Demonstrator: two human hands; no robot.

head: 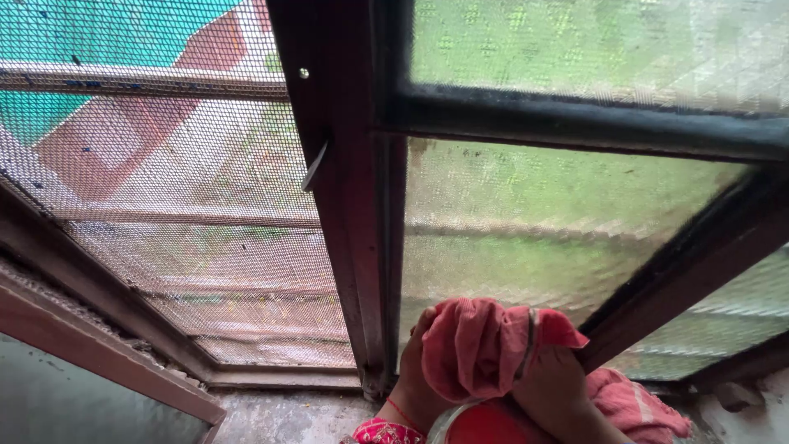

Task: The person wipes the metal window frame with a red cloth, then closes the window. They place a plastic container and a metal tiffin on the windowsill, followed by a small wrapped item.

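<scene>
A pink cloth (481, 345) is pressed against the frosted glass pane (526, 222) low in the dark window frame (362, 247), gripped by closed fingers of the right hand (555, 382); the left hand (415, 374) (largely hidden) is curled behind it.

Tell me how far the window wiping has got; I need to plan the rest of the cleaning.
Hard to call anything finished: the frosted glass pane shows specks near its top edge. In hand: both hands, left hand and right hand, press a bunched pink cloth against that pane's bottom edge. Apparently left: the upper pane, the dusty mesh screen and the gritty sill.
</scene>
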